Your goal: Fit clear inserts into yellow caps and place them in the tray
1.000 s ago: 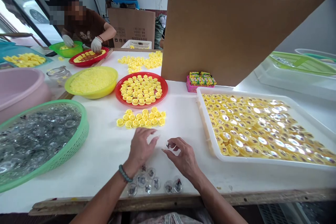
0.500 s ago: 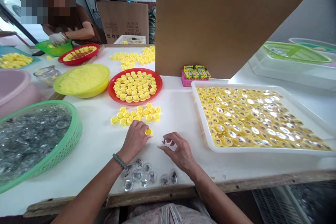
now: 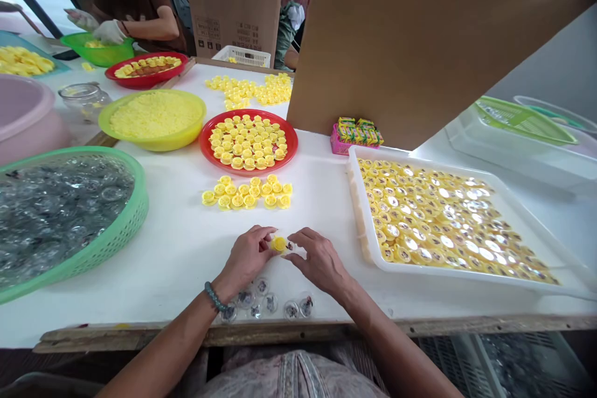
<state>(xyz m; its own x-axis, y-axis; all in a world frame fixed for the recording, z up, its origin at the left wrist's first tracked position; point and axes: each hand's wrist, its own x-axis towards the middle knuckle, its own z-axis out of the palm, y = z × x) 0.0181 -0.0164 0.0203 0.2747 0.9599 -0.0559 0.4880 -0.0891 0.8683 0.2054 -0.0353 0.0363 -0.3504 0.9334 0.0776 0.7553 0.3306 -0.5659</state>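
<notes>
My left hand [image 3: 246, 256] pinches a small round yellow piece [image 3: 278, 244] by its edge, just above the white tabletop. In my right hand [image 3: 321, 262] is a small clear cap with a dark print [image 3: 290, 246], held between thumb and fingers. The two pieces are side by side; whether they touch I cannot tell. Below my hands lie several loose clear caps [image 3: 270, 303] with dark prints, some partly behind my left wrist. Beyond the hands sits a group of yellow pieces [image 3: 247, 193], and behind it a red plate [image 3: 295, 148] bearing many more.
On the right stands a white tray [image 3: 357, 211] of capped yellow pieces. A green basket [image 3: 140, 199] of clear caps is at left, near a yellow bowl [image 3: 186, 130]. A pink basket of packets [image 3: 341, 144] stands by a brown board [image 3: 373, 43]. A gloved co-worker [image 3: 153, 6] sits far left.
My left hand has moved right and away from the group, bringing its yellow piece up beside the clear cap in my right hand. The view has shifted slightly.
</notes>
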